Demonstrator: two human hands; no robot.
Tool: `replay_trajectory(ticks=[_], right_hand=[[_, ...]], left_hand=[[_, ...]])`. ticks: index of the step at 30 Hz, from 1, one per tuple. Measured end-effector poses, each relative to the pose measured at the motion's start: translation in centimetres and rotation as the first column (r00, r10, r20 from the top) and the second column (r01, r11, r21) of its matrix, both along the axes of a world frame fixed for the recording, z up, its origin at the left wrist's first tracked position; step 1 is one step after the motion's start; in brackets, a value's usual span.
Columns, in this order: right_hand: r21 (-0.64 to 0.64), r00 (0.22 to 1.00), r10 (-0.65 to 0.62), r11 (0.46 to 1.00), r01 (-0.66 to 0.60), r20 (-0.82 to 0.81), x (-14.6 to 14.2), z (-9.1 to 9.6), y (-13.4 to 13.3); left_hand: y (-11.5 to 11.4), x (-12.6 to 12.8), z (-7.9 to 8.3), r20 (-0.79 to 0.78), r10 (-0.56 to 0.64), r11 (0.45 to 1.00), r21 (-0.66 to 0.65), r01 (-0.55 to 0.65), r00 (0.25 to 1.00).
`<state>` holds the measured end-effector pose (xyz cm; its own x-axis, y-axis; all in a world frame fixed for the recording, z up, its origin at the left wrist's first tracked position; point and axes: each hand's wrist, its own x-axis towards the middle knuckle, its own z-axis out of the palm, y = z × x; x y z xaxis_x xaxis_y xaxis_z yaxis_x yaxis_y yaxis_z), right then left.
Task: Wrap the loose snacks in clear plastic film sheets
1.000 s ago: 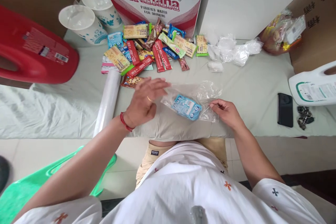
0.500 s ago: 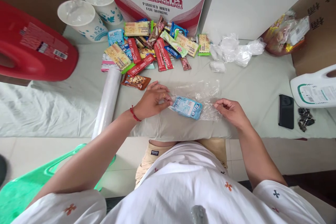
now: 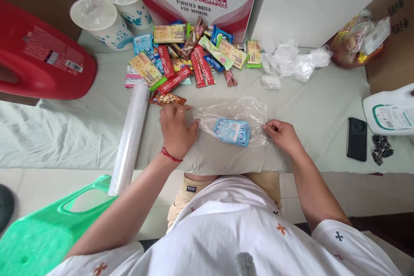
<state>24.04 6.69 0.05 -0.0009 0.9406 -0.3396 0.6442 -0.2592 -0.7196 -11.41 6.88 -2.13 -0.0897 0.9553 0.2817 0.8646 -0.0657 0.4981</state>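
Pinching clear bag [image 3: 254, 108], blue packaging [image 3: 231, 131] inside

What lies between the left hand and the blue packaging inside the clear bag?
In the head view, the left end of the clear bag lies over the pale cloth between the left hand and the blue packaging.

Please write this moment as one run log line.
left hand: open, beside clear bag | right hand: pinching bag's right edge | blue packaging: inside bag, on cloth | snack pile: beyond bag
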Motion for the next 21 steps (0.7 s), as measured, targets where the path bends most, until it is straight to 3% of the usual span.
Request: replay_trajectory(ticks=[4, 7, 9, 11, 13, 14, 17, 19, 21], right_hand=[[-0.001, 1.000, 0.005, 1.000, -0.005, 0.013, 0.3, 0.1, -0.1], [0.028, 0.999, -0.015, 1.000, 0.014, 0.043, 0.5, 1.1, 0.3], [0.150, 0.996, -0.019, 0.989, 0.006, 0.088, 0.2, 2.1, 1.1], [0.321, 0.983, 0.055, 0.941, -0.109, 0.173, -0.7, 3.1, 2.4], [0.436, 0.942, 0.196, 0.848, -0.303, 0.273, -2.2, 3.6, 4.1], [0.455, 0.909, 0.277, 0.796, -0.399, 0.311, -3.2, 3.6, 5.1], [0.425, 0.805, 0.498, 0.684, -0.593, 0.322, -6.4, 2.8, 8.0], [0.366, 0.757, 0.594, 0.664, -0.652, 0.272, -8.3, 2.0, 9.6], [0.276, 0.750, 0.635, 0.698, -0.660, 0.187, -9.6, 1.4, 10.7]], left_hand=[[-1.0, -0.6, 1.1, -0.006, 0.080, 0.994, 0.074, -0.079, 0.997], [-2.8, -0.7, 1.7, 0.010, 0.143, 0.963, 0.229, -0.142, 0.990], [-4.4, -0.2, 1.9, -0.008, 0.046, 0.924, 0.381, -0.039, 0.999], [-6.0, 1.0, 1.9, -0.083, -0.225, 0.845, 0.479, 0.237, 0.971], [-6.7, 2.5, 1.8, -0.167, -0.470, 0.758, 0.428, 0.493, 0.867], [-6.8, 3.3, 1.8, -0.192, -0.525, 0.747, 0.364, 0.557, 0.829], [-5.5, 4.8, 1.8, -0.194, -0.539, 0.808, 0.154, 0.568, 0.820], [-4.2, 5.0, 1.9, -0.170, -0.563, 0.812, 0.070, 0.580, 0.809], [-3.0, 5.0, 2.0, -0.158, -0.633, 0.768, 0.000, 0.641, 0.758]])
